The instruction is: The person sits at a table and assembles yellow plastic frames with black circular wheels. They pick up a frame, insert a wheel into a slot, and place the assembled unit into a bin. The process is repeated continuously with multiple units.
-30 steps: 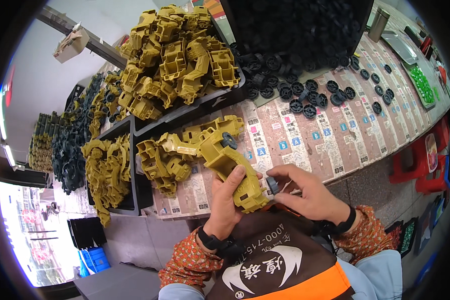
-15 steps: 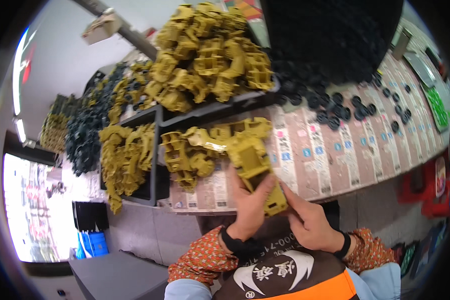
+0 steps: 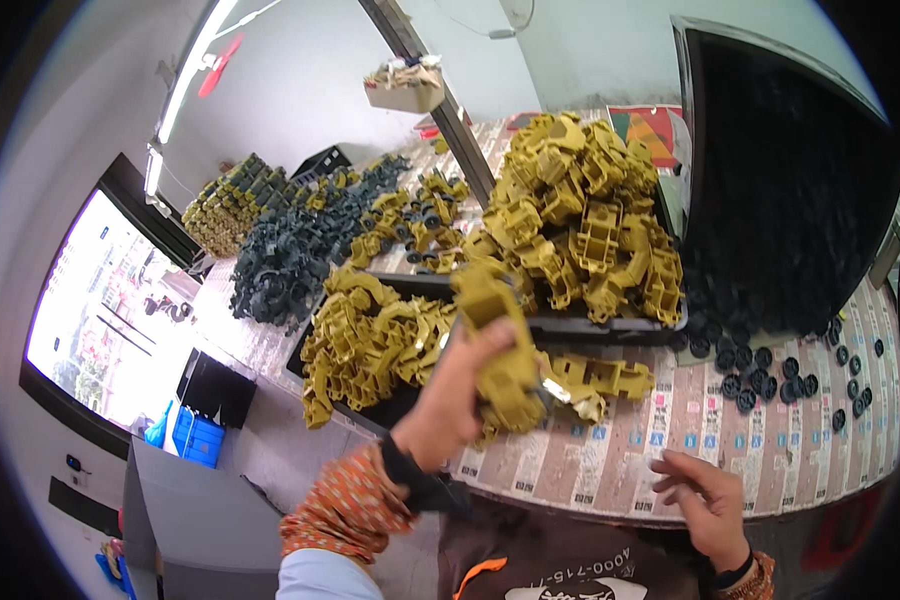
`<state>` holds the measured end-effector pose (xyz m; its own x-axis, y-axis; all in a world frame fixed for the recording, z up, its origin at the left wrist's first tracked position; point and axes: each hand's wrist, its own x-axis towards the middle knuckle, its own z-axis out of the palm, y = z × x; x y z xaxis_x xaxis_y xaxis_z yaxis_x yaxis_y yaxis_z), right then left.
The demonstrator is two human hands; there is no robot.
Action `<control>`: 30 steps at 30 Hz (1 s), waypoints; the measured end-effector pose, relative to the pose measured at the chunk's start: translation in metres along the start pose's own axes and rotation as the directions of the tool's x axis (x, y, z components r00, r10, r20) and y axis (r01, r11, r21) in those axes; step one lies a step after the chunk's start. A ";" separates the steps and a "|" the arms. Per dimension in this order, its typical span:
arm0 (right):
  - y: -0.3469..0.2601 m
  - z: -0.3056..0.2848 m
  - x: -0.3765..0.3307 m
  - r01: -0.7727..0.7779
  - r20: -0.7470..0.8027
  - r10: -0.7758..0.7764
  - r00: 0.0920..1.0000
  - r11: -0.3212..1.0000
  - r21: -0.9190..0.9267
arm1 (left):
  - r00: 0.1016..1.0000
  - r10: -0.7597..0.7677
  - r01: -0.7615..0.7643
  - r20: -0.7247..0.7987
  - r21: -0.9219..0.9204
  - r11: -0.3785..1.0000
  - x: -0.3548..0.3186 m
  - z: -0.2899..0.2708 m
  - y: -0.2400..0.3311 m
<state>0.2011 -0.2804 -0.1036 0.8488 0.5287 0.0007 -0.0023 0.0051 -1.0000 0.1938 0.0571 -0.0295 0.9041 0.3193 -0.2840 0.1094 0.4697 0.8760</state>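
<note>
A yellow plastic toy vehicle body (image 3: 511,375) is in my left hand (image 3: 448,400), raised above the table's front part, with the thumb on its upper side. Just beyond it is a crate of similar yellow bodies (image 3: 365,340). My right hand (image 3: 710,503) holds nothing; its fingers are apart and slightly bent at the table's front edge. A few more yellow bodies (image 3: 610,378) lie on the table, partly behind the held one, with a small shiny piece (image 3: 558,389) beside them.
A tall heap of yellow bodies (image 3: 590,215) fills a black tray (image 3: 610,328). Black wheels (image 3: 745,385) lie scattered at the right before a large dark bin (image 3: 785,180). Dark grey parts (image 3: 295,255) are piled at the back left. An upright metal post (image 3: 435,100) rises behind.
My left hand has carried the yellow body up and leftward, toward the crate. My right hand has let go of it and moved right. The view has swung up and to the left.
</note>
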 end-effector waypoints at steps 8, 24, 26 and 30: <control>0.018 -0.048 -0.032 -0.166 -0.290 0.170 0.942 0.985 0.041 | 0.901 0.124 -0.111 -0.416 0.053 0.992 0.217 -0.170 0.109; 0.016 -0.052 -0.032 -0.294 -0.524 0.198 0.829 0.950 -0.106 | 0.878 0.338 -0.479 0.340 0.643 0.597 0.128 -0.040 0.040; 0.021 -0.057 -0.027 -0.242 -0.474 0.156 0.867 0.962 -0.127 | 0.594 0.058 -0.795 0.802 0.597 -0.109 0.081 -0.017 0.008; 0.023 -0.060 -0.012 -0.191 -0.366 0.092 0.926 0.951 -0.245 | 0.633 -0.100 -0.690 0.767 0.501 -0.523 0.044 -0.010 -0.042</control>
<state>0.2229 -0.3373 -0.1266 0.9793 0.1798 -0.0929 -0.0346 -0.3035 -0.9522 0.2247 0.0598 -0.0825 0.8787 -0.4764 0.0318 -0.4737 -0.8782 -0.0665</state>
